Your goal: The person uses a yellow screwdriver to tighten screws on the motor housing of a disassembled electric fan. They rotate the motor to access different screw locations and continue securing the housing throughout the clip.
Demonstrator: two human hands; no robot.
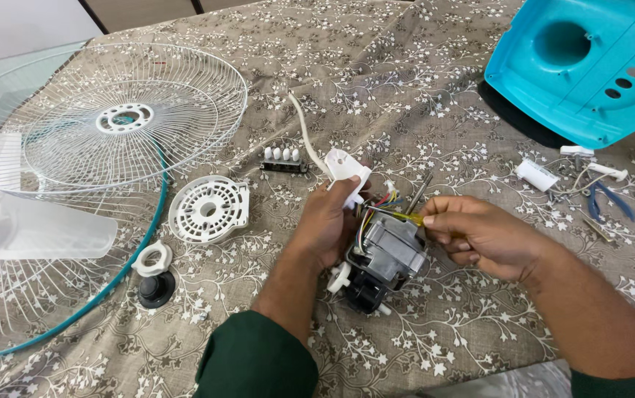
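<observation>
A: We have the fan motor point(385, 254) at the centre of the frame, standing on the patterned tablecloth point(421, 110). Our left hand point(330, 221) wraps round its left side, fingers closed on the housing, with the thumb up against the white plastic bracket point(347, 171) at the top.

B: And our right hand point(480, 234), right of centre, is pinched shut on a thin yellow-handled tool point(410, 217), its tip in among the coloured wires point(376, 206).

A: Then we do best to keep the left grip firm so the motor cannot twist, and to work the tip gently (those wires look thin and crowded, and one slip could nick them).

B: The metal shaft point(419, 191) pokes up just beside the tool, so we angle in clear of it.

A: The small parts sit well apart: pliers point(606, 200) at the right edge, the switch block point(283, 159) above centre, the white grille point(122, 121) and round white cover point(209, 209) to the left.

B: The turquoise housing point(590, 66) fills the upper right corner.
</observation>
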